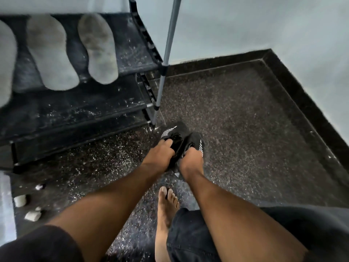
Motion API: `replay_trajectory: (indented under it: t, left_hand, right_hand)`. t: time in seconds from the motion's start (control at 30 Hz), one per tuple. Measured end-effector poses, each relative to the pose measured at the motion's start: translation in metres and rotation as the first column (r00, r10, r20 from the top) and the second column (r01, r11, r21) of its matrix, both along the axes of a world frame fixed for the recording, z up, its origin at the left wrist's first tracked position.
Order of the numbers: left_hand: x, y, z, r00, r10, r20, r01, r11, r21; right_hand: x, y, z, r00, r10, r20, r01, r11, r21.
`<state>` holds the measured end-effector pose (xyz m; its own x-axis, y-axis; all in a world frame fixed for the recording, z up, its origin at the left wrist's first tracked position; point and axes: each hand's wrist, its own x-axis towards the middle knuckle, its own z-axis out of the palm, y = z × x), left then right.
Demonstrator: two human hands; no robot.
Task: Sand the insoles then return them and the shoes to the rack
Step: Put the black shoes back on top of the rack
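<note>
1. Both arms reach forward and down to a pair of black shoes on the speckled dark floor [236,120], just near and right of the foot of the shoe rack [79,108].
2. The left hand [160,154] has its fingers curled into the opening of the left shoe [172,132], a black shoe with white stripes on its side; the fingertips are tucked inside and gripping the collar.
3. The right hand [191,161] grips the right shoe [195,140] in the same way, fingers hooked over its rim; white stripes show on the shoe's right side.
4. The two shoes touch each other side by side. Whether they rest on the floor or are just lifted off it is hard to tell from this angle.
5. On the top black shelf of the rack, at far left, three pale grey insoles lie side by side: one at the left edge [6,63], a middle one [51,52], and a right one [97,48], which looks dirtier and darker in patches. Their near ends hang slightly past the shelf's front edge.
6. A grey metal rack post [168,46] runs down at the rack's right side.
7. White dust and flecks are scattered over the lower shelves and the floor in front of the rack.
8. Small white blocks [19,200] lie on the floor at near left.
9. A bare foot [167,205] rests on the floor between the arms, near the shoes.
</note>
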<state>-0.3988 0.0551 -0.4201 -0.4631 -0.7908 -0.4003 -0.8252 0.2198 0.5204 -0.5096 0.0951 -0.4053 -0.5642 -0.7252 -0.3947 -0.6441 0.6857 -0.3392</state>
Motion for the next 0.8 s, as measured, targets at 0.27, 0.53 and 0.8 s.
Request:
replay_trajectory:
  t: [0.27,0.53,0.8]
  left_hand:
    - [-0.021,-0.016,0.134,0.991,-0.117,-0.060,0.078,0.893,-0.443]
    - [-0.034,-0.018,0.284,0.993,-0.104,0.050,0.109,0.705,-0.701]
    - [-0.010,-0.013,0.402,0.995,0.017,0.099,0.077,0.509,-0.857]
  right_hand:
    - [-0.014,-0.020,0.117,0.973,0.037,-0.227,-0.105,0.948,-0.299]
    - [-0.026,-0.030,0.249,0.902,-0.036,-0.431,-0.252,0.765,-0.592]
    - [0.001,-0.045,0.357,0.920,-0.049,-0.388,-0.290,0.579,-0.762]
